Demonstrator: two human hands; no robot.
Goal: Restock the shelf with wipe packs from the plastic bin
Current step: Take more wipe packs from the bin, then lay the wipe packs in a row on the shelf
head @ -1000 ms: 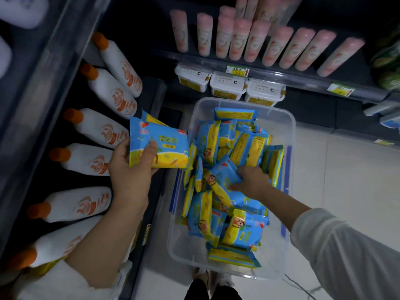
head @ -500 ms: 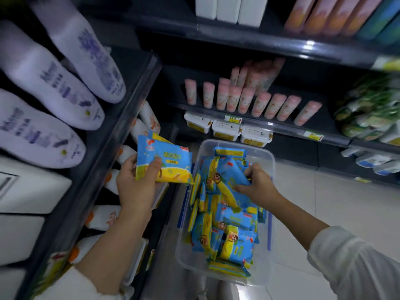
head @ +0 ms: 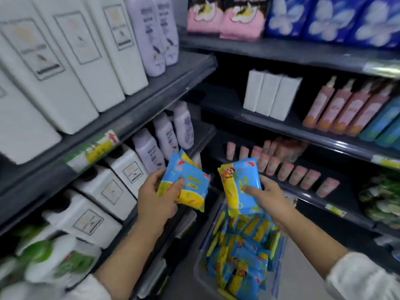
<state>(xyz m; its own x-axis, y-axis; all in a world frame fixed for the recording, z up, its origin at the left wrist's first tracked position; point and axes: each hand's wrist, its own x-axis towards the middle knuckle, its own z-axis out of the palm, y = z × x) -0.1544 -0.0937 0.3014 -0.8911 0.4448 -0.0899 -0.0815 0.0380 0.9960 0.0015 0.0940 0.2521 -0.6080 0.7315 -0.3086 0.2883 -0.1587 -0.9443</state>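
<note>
My left hand [head: 157,199] grips a small stack of blue-and-yellow wipe packs [head: 187,184], thumb across the front. My right hand [head: 267,197] holds another wipe pack [head: 239,184] upright, lifted above the bin. Both packs hang in front of the dark shelves, side by side and apart. Below them the clear plastic bin [head: 200,271] stands on the floor with several more wipe packs [head: 242,256] piled inside.
Left shelving [head: 121,126] carries white boxes and lilac bottles [head: 164,135]. The facing shelves hold white cartons [head: 270,96], pink spray bottles [head: 337,107] and small pink tubes [head: 287,167]. Green packs [head: 381,200] sit at the right. Pale floor [head: 303,278] lies right of the bin.
My right hand has lifted a wipe pack out of the bin up to the level of my left hand's packs. My view has tilted upward toward the higher shelves.
</note>
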